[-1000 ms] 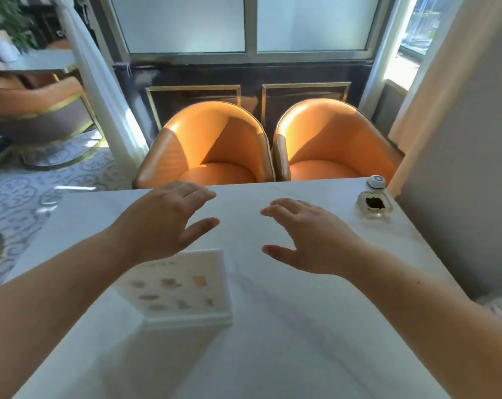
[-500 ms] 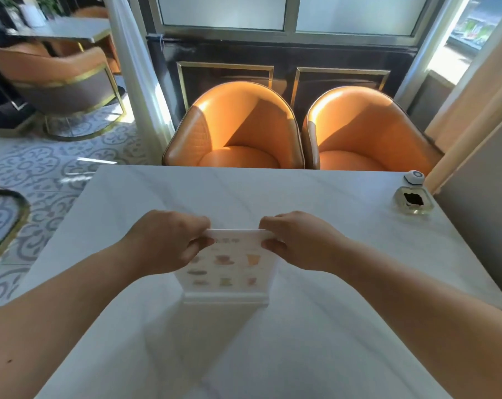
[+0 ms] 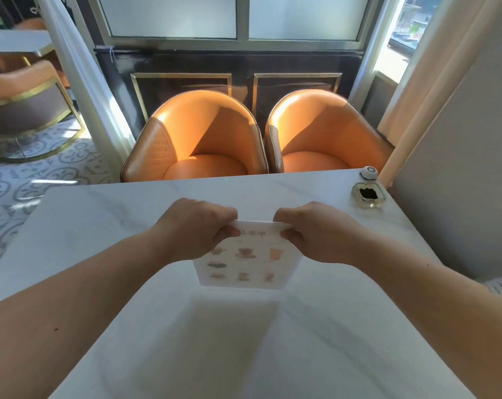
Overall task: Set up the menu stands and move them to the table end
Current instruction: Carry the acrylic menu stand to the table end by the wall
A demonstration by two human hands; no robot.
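A white menu stand [image 3: 245,262] printed with small pictures of drinks and food stands upright near the middle of the white marble table [image 3: 100,214], its face towards me. My left hand [image 3: 195,228] pinches its top left corner. My right hand [image 3: 310,230] pinches its top right corner. Both thumbs lie on the front face, and the fingers curl behind the top edge. The stand's base is low and casts a shadow towards me.
A small glass bottle [image 3: 368,194] and a white round cap [image 3: 369,171] sit at the table's far right corner. Two orange tub chairs [image 3: 203,139] [image 3: 327,133] stand beyond the far edge. A grey wall [image 3: 460,168] and curtain close the right side.
One second ago the menu stand lay flat and both hands hovered open above it. Both hands then took its top corners and raised it upright; since half a second ago it has barely moved.
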